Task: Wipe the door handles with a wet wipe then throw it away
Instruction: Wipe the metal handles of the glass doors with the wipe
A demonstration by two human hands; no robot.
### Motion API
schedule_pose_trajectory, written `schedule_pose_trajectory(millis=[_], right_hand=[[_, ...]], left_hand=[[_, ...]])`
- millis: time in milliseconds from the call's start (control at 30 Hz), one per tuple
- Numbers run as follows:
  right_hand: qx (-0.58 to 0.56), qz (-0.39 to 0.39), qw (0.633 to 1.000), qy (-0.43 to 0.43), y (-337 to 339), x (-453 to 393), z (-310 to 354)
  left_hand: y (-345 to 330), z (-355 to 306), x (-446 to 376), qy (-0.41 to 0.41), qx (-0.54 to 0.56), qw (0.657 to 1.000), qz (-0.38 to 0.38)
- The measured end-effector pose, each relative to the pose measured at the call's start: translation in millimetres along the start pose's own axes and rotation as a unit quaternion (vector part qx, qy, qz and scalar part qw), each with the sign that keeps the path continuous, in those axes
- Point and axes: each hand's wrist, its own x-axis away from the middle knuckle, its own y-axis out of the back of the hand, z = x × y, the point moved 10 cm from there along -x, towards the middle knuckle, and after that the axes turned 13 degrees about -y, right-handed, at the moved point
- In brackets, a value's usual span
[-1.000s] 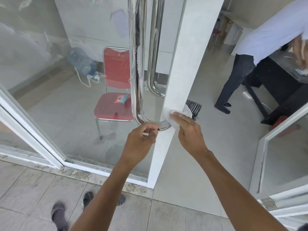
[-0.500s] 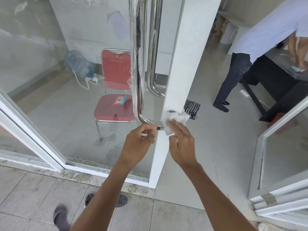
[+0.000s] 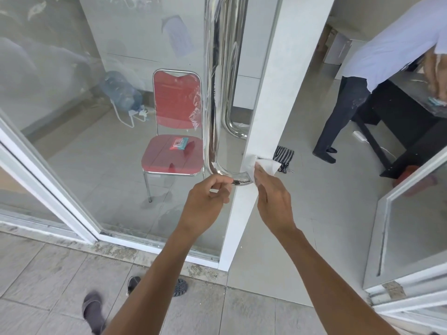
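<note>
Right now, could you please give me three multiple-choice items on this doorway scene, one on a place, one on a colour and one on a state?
1. Where does the small packet lie?
A. on the chair seat
B. on the floor tiles
C. on the dark table

2. What colour is the chair behind the glass?
A. blue
B. red
C. green

3. What is the right hand doing?
A. hanging idle
B. gripping the chair
C. holding the wipe against the white door frame

Answers:
1 A, the packet sits on the red seat seen through the glass.
2 B, both its back and its seat are red.
3 C, its fingers hold the white wipe at the frame, where the handle ends, while the left hand grips the handle's lower bend.
</note>
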Motion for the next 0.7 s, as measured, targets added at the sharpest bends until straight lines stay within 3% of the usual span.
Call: schedule_pose_trajectory(millis=[100,200,267,500,700], right_hand=[[0.004,0.056,0.997,0.056,-11,-3,7],[0.020,0.164,0.985,0.043,-22,-21,-4],[0.035,0.182,0.982,0.042,-23,-28,-10],[0.064,0.046,0.995,0.057,-11,-8,-6],[0.130,-0.082,0.983,0.103,16,-14,9]], left_hand=[[3,2,1,0.002,0.003,1.000,-0.005],[2,5,1,0.006,0.004,1.000,-0.006],[1,6,2,0.010,0.005,1.000,-0.007],[1,12,4,0.019,0.004,1.000,-0.013],[4,10,1,0.013,-0.002,1.000,-0.018]])
